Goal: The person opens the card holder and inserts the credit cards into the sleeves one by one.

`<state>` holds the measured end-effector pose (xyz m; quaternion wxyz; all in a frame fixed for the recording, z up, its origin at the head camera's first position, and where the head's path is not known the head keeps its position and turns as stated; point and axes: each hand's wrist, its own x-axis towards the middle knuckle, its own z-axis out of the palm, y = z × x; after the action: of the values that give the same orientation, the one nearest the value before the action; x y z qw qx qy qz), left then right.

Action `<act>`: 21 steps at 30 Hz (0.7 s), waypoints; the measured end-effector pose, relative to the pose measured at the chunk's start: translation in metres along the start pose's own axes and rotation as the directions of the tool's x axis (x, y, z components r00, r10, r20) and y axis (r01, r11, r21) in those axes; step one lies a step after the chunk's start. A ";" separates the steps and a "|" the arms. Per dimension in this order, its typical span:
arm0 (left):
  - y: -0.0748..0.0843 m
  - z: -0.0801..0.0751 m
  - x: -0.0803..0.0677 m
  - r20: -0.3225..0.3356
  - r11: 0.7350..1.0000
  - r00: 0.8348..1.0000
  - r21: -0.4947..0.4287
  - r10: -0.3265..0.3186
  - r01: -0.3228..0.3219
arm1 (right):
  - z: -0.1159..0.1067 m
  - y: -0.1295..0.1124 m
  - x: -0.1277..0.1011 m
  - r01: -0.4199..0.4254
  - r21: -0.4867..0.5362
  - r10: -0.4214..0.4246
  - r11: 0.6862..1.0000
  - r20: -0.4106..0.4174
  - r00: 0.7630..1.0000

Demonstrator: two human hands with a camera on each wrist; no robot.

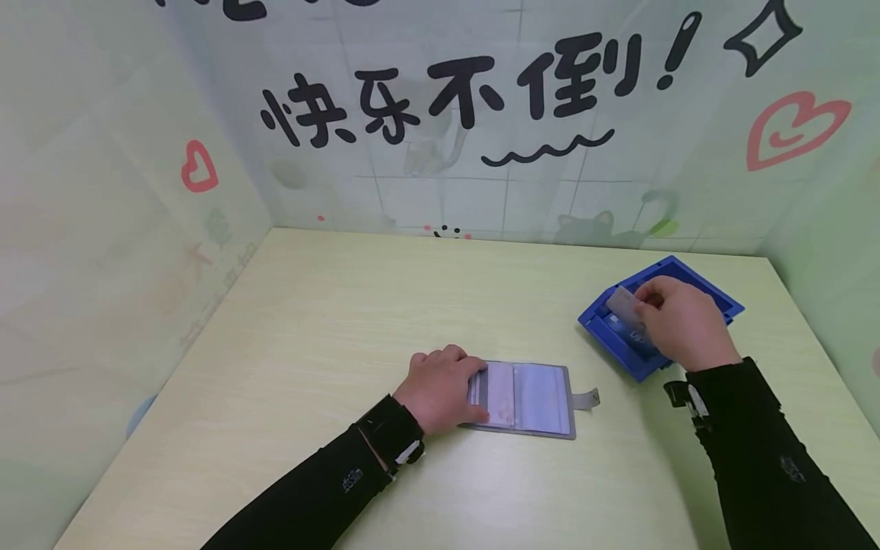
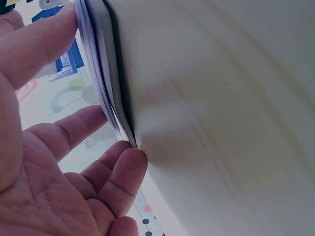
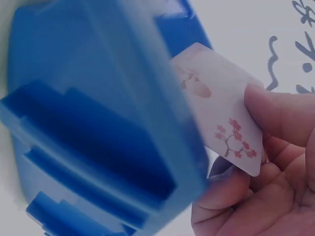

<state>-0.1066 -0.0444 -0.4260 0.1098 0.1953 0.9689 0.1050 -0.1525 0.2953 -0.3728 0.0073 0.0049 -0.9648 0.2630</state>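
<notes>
Right hand [image 1: 681, 325] pinches a thin, stiff, slippery card [image 3: 221, 123] by its edge; left hand [image 1: 440, 386] presses flat on the card holder [image 1: 525, 399].

The pale wood table [image 1: 289, 367] carries a card holder [image 1: 529, 399] (open) and a blue box [image 1: 694, 286].

Pale yellow-green wood-grain table [image 1: 330, 321] fills lower view. Walls behind and at sides carry pastel tile-pattern backdrop [image 1: 481, 191]. Large black Chinese lettering [image 1: 454, 95] across back wall, wavy black line [image 1: 546, 149] beneath. Red heart [image 1: 199, 168] on left wall, larger red heart [image 1: 794, 130] at right.
</notes>
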 end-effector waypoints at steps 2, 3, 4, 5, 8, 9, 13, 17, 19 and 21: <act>0.000 0.000 0.000 0.001 1.000 1.000 -0.003 0.001 -0.001 | 0.001 -0.005 -0.005 0.000 0.016 0.001 1.000 -0.044 0.999; 0.000 -0.001 0.000 0.001 1.000 1.000 -0.004 0.002 -0.002 | 0.002 -0.007 -0.008 -0.002 0.028 0.004 1.000 -0.067 0.998; 0.000 -0.001 0.000 0.000 1.000 1.000 -0.005 0.002 -0.002 | 0.003 -0.011 -0.010 -0.003 0.040 0.007 0.999 -0.088 0.996; 0.000 -0.001 0.000 -0.003 1.000 1.000 -0.006 0.003 -0.003 | 0.004 -0.015 -0.014 -0.003 0.054 0.009 0.999 -0.108 0.994; 0.001 -0.003 0.000 -0.010 1.000 1.000 -0.008 0.005 -0.005 | 0.010 -0.027 -0.023 0.021 0.098 -0.007 0.995 -0.145 0.989; 0.001 -0.004 0.001 -0.011 1.000 1.000 -0.008 0.006 -0.006 | 0.013 -0.031 -0.026 0.033 0.112 -0.016 0.993 -0.149 0.989; 0.001 -0.004 0.000 -0.005 1.000 1.000 -0.013 0.007 -0.008 | 0.033 -0.047 -0.037 0.083 0.164 -0.064 0.983 -0.119 0.991; 0.000 -0.004 -0.001 0.003 1.000 1.000 -0.010 0.004 -0.004 | 0.055 -0.059 -0.046 0.070 0.221 -0.068 0.973 -0.019 0.998; 0.000 -0.004 -0.001 0.007 1.000 1.000 -0.007 0.000 0.000 | 0.065 -0.064 -0.049 0.045 0.239 -0.056 0.970 0.038 0.998; 0.001 -0.004 -0.001 0.014 1.000 1.000 -0.004 -0.004 0.004 | 0.073 -0.067 -0.052 0.014 0.249 -0.039 0.968 0.095 0.995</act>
<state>-0.1066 -0.0448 -0.4222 0.1170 0.1938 0.9683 0.1056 -0.1000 0.2006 -0.4026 -0.0376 0.0315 -0.9233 0.3809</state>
